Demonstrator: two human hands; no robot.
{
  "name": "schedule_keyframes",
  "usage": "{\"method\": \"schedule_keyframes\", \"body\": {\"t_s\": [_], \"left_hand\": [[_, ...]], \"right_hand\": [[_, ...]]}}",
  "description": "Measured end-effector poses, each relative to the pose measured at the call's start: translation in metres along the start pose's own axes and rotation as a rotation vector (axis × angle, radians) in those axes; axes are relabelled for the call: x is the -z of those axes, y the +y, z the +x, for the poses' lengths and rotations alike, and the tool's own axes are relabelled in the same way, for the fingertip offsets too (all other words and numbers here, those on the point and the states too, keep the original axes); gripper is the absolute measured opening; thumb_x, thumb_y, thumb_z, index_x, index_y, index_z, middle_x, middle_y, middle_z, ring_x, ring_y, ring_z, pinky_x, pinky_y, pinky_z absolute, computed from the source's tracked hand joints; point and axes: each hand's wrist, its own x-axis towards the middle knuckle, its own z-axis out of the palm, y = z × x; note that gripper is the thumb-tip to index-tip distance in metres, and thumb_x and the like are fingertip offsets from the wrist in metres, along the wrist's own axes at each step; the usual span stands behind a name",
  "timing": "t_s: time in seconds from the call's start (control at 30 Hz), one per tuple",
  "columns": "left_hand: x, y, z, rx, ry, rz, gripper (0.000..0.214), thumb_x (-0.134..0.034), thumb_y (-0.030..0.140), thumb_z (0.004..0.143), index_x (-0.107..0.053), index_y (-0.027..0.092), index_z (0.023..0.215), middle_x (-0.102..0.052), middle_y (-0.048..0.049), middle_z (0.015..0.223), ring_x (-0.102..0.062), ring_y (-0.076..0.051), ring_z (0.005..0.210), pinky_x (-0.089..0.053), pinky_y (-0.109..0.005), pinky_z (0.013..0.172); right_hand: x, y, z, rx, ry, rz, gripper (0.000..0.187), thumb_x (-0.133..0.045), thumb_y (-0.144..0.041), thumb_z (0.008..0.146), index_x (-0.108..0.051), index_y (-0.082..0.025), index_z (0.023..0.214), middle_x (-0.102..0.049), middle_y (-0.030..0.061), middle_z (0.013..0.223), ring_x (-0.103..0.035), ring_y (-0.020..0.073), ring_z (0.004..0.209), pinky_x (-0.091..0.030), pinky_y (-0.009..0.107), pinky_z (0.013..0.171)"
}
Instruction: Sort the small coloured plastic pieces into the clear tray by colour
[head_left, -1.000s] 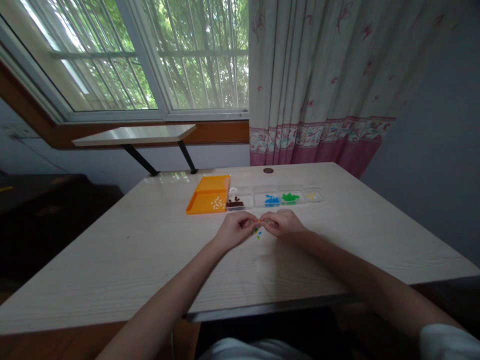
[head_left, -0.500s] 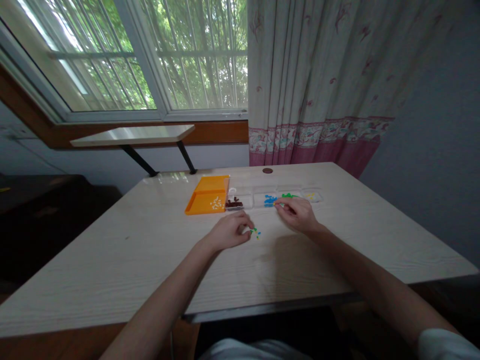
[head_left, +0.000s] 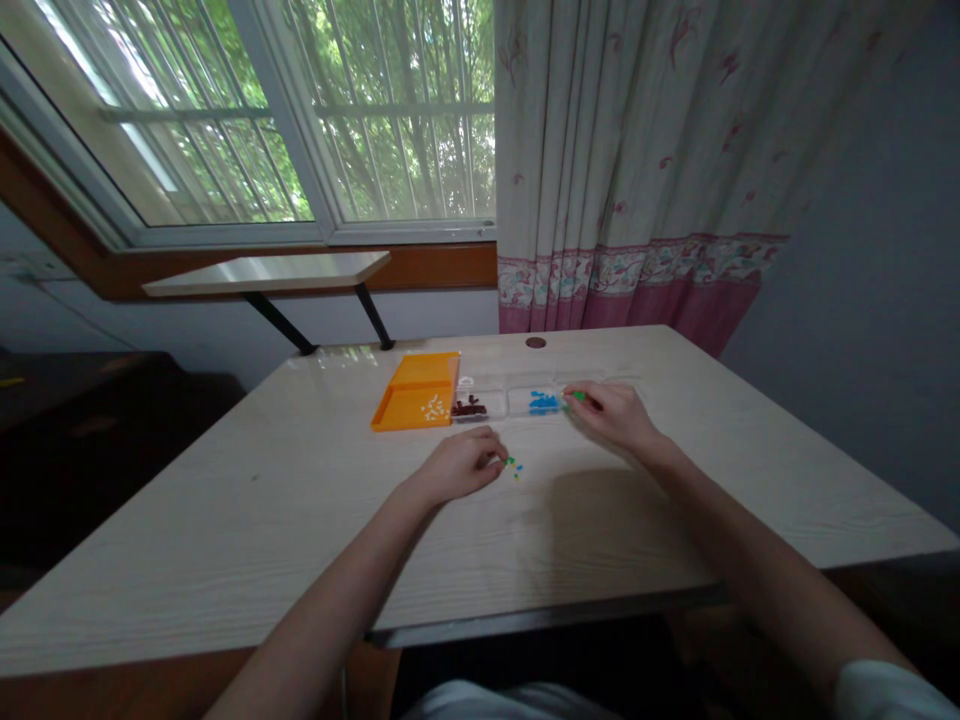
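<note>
My left hand (head_left: pixel 466 464) rests on the table with curled fingers, thumb and fingertips together beside a few tiny green, yellow and blue pieces (head_left: pixel 515 468). Whatever it may pinch is too small to make out. Over the right part of a clear divided box (head_left: pixel 498 400), my right hand (head_left: pixel 613 412) has its fingers closed by small green pieces (head_left: pixel 579 396). I cannot tell whether a piece is between them. Blue pieces (head_left: pixel 543 402) lie in the compartment to its left, and dark brown pieces (head_left: pixel 469 407) fill part of another. My right hand hides the box's right end.
An orange open case (head_left: pixel 409 415) holding scattered white pieces (head_left: pixel 433 408) adjoins the clear box on the left. A round brown disc (head_left: pixel 535 343) lies at the table's back edge. A small raised shelf (head_left: pixel 277 268) stands at the back left, below the window.
My right hand has moved right, from beside the blue pieces to the green ones, and now covers the yellow pieces' compartment. My left hand has stayed nearly still.
</note>
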Motion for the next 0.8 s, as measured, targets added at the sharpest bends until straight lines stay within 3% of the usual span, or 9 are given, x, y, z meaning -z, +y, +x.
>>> {"method": "schedule_keyframes", "body": {"t_s": [0.2, 0.33, 0.43, 0.57, 0.7, 0.8], "left_hand": [[-0.002, -0.004, 0.001, 0.005, -0.009, 0.012, 0.021, -0.045, 0.023, 0.083, -0.064, 0.020, 0.091, -0.061, -0.0040, 0.088, -0.057, -0.014, 0.081, -0.043, -0.024, 0.073], [-0.003, -0.003, 0.004, 0.034, 0.062, -0.087, 0.022, -0.043, 0.022, 0.084, -0.064, 0.017, 0.092, -0.063, -0.0057, 0.088, -0.057, -0.014, 0.082, -0.043, -0.025, 0.075], [-0.005, -0.002, 0.006, 0.070, 0.133, -0.197, 0.022, -0.044, 0.023, 0.084, -0.064, 0.015, 0.089, -0.063, -0.0070, 0.085, -0.056, -0.015, 0.080, -0.043, -0.026, 0.074], [-0.009, -0.003, 0.009, 0.147, 0.204, -0.333, 0.023, -0.046, 0.027, 0.083, -0.063, 0.012, 0.085, -0.062, -0.0069, 0.080, -0.055, -0.014, 0.073, -0.044, -0.025, 0.068], [-0.012, -0.001, 0.012, 0.200, 0.253, -0.468, 0.026, -0.049, 0.034, 0.080, -0.062, 0.012, 0.081, -0.061, -0.0046, 0.073, -0.052, -0.012, 0.066, -0.042, -0.023, 0.060], [-0.014, 0.000, 0.013, 0.206, 0.250, -0.588, 0.031, -0.052, 0.041, 0.077, -0.062, 0.012, 0.080, -0.060, -0.0038, 0.070, -0.051, -0.011, 0.064, -0.040, -0.022, 0.056]], "right_hand": [[0.021, 0.063, 0.001, -0.339, -0.323, -0.125, 0.022, -0.049, -0.033, 0.078, -0.066, -0.020, 0.086, -0.062, 0.0013, 0.060, -0.054, 0.0125, 0.054, -0.032, 0.021, 0.051], [0.022, 0.093, -0.009, -0.497, -0.395, -0.255, 0.023, -0.050, -0.031, 0.076, -0.067, -0.017, 0.081, -0.066, 0.0067, 0.068, -0.056, 0.0156, 0.059, -0.033, 0.023, 0.053], [0.019, 0.098, -0.012, -0.527, -0.411, -0.287, 0.022, -0.049, -0.028, 0.076, -0.068, -0.017, 0.081, -0.067, 0.0082, 0.070, -0.057, 0.0167, 0.061, -0.034, 0.024, 0.055], [0.008, 0.069, -0.006, -0.441, -0.355, -0.196, 0.022, -0.049, -0.025, 0.077, -0.066, -0.018, 0.088, -0.065, 0.0048, 0.066, -0.056, 0.0145, 0.058, -0.034, 0.023, 0.054], [-0.014, 0.005, -0.003, -0.204, -0.248, 0.028, 0.025, -0.048, -0.026, 0.081, -0.062, -0.022, 0.101, -0.063, -0.0002, 0.064, -0.054, 0.0115, 0.055, -0.034, 0.020, 0.052], [-0.032, -0.038, -0.007, 0.000, -0.217, 0.185, 0.023, -0.051, -0.028, 0.081, -0.062, -0.021, 0.099, -0.062, -0.0015, 0.063, -0.053, 0.0095, 0.054, -0.036, 0.019, 0.054]]}}
